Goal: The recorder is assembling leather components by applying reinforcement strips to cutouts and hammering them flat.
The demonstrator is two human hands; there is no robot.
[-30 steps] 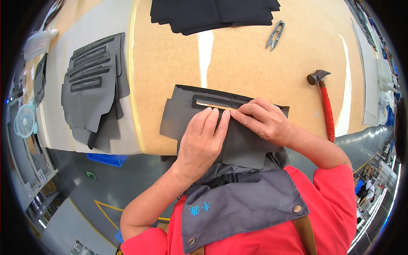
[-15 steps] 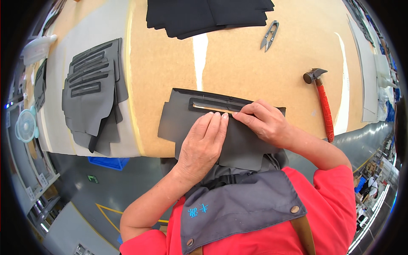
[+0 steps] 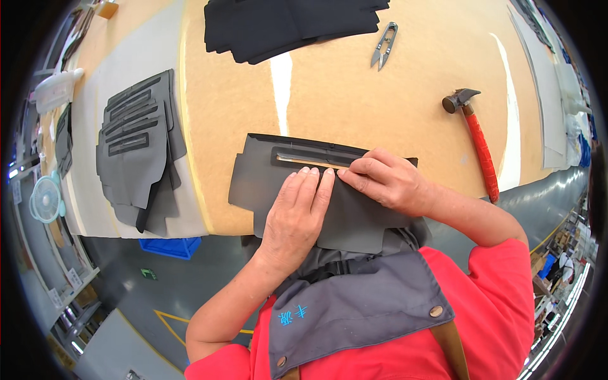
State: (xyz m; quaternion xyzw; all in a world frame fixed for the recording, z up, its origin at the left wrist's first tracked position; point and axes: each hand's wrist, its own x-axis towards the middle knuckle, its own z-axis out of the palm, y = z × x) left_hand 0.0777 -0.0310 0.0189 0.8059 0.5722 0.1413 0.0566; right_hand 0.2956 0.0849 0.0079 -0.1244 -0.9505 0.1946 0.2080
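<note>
A dark grey sheet panel (image 3: 250, 180) lies at the table's front edge, its lower part overhanging toward my lap. Near its far edge runs a long narrow slot (image 3: 304, 158) with a black border; light table surface shows through it. My left hand (image 3: 292, 218) rests on the panel, fingers stretched flat, tips at the slot's near edge. My right hand (image 3: 396, 183) is closed in a pinch at the same edge, just right of the left fingertips. The slot's right end is hidden beneath the right hand.
Stacked grey panels with slots (image 3: 133, 168) lie on the left. At the far side is a pile of black pieces (image 3: 291, 28), with thread snips (image 3: 384, 47) beside it. A red-handled hammer (image 3: 481, 152) lies to the right. A blue crate (image 3: 170, 247) stands below the table's edge.
The whole view has shifted slightly. My right fingertips have come a little closer to the left ones along the slot's near edge. The panel stays in place on the table.
</note>
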